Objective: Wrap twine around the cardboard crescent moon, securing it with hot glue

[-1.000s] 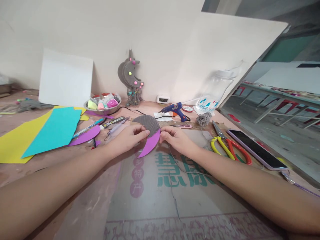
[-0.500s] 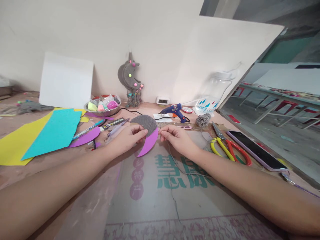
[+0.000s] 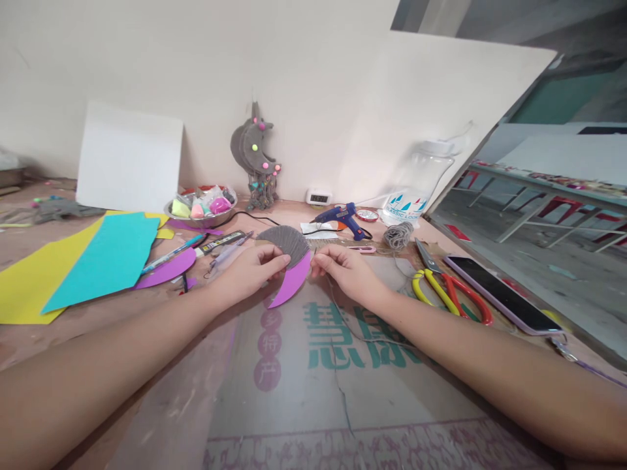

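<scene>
My left hand (image 3: 257, 266) pinches a crescent-moon cutout (image 3: 292, 282) between thumb and fingers. Grey yarn covers the upper part of the moon in close rows; its lower tip is bare purple. Just to the right, my right hand (image 3: 343, 267) is closed on a strand of grey yarn (image 3: 337, 307) close to the moon's edge. The strand trails below that hand across the printed sheet and passes under my right forearm. A ball of grey yarn (image 3: 398, 236) lies behind and to the right of my right hand.
Scissors (image 3: 441, 287) and a phone (image 3: 504, 294) lie at right. A blue glue gun (image 3: 343, 219), small clock (image 3: 319, 196) and clear bottle (image 3: 409, 186) stand behind. At left are coloured sheets (image 3: 102, 261) and a bowl (image 3: 203, 220). A finished grey moon ornament (image 3: 255, 147) hangs on the wall.
Almost nothing differs. My right hand has shifted very slightly left, toward the moon's edge, with the yarn; my left hand keeps its hold.
</scene>
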Tool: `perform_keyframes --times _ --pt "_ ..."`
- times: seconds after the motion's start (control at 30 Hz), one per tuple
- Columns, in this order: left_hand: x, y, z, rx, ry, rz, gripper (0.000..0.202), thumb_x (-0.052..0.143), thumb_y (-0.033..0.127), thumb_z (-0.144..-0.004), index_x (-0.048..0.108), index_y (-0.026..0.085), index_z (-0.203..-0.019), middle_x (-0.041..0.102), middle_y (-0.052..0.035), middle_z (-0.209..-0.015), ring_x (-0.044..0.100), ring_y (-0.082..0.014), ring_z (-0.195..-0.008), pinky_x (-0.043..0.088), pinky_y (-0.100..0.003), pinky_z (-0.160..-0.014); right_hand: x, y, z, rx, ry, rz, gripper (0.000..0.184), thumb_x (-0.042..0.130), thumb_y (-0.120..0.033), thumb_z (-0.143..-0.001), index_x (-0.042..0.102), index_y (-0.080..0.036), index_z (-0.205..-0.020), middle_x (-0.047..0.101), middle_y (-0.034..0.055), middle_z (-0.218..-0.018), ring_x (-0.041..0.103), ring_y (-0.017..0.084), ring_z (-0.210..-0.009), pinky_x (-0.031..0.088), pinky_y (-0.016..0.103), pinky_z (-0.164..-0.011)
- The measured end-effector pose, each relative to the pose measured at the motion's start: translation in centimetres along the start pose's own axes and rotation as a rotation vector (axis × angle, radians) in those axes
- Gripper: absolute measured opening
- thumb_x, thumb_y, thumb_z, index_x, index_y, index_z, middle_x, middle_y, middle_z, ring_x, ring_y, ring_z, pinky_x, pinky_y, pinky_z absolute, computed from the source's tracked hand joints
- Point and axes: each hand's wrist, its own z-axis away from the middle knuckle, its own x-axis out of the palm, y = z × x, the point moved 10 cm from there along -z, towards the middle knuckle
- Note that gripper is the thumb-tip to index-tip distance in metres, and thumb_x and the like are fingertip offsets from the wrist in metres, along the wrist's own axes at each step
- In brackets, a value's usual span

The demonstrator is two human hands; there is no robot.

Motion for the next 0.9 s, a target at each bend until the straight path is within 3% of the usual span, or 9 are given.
perform_keyframes --times 0.1,0.37,0.57,0.7,0.9 --pt "-0.1 0.1 0.0 0.005 0.003 -0.04 0.036 0.044 0.042 -0.082 0.049 0.018 -0.057 0.05 0.0013 -0.059 0.049 -0.0122 -0.061 0.039 -0.024 -0.059 0.3 0.0 0.0 -0.012 -0.033 0.067 0.026 0.043 -0.031 -0.087 0.057 -0.017 -0.071 0.062 0.001 -0.068 0.057 0.012 -0.066 0.044 0.026 -0.067" --pt "0.0 -0.1 0.2 -0.028 0.004 -0.053 0.035 0.044 0.043 -0.081 0.048 0.018 -0.058 0.052 0.0008 -0.057 0.049 -0.0127 -0.058 0.038 -0.023 -0.056 0.2 1.1 0.0 0.072 0.011 -0.029 0.009 0.059 -0.025 -0.074 0.055 -0.017 -0.074 0.06 -0.0016 -0.069 0.056 0.012 -0.065 0.045 0.025 -0.064" --pt "-0.3 0.1 0.0 0.01 0.024 -0.043 0.034 0.044 0.041 -0.081 0.049 0.018 -0.057 0.052 0.0012 -0.059 0.049 -0.0123 -0.059 0.038 -0.024 -0.059 -0.6 0.1 0.0 -0.015 0.07 -0.028 0.008 0.054 -0.025 -0.079 0.052 -0.019 -0.084 0.056 -0.0034 -0.065 0.054 0.011 -0.061 0.043 0.025 -0.061" --pt "-0.5 0.0 0.0 -0.007 0.04 -0.014 0.034 0.045 0.041 -0.081 0.048 0.018 -0.056 0.051 0.0014 -0.059 0.048 -0.0127 -0.062 0.037 -0.024 -0.06 -2.7 -0.8 -0.5 -0.072 0.116 0.017 0.018 0.044 -0.027 -0.084 0.058 -0.015 -0.087 0.059 0.0005 -0.066 0.054 0.011 -0.063 0.044 0.026 -0.065" --pt "-0.5 -0.3 0.1 -0.037 0.046 -0.018 0.033 0.045 0.043 -0.08 0.048 0.018 -0.057 0.05 0.0013 -0.059 0.048 -0.0133 -0.063 0.037 -0.024 -0.059 -7.4 -0.1 -2.0 0.026 0.185 0.17 0.018 0.056 -0.031 -0.077 0.059 -0.014 -0.084 0.065 0.0036 -0.073 0.056 0.012 -0.062 0.044 0.025 -0.061"
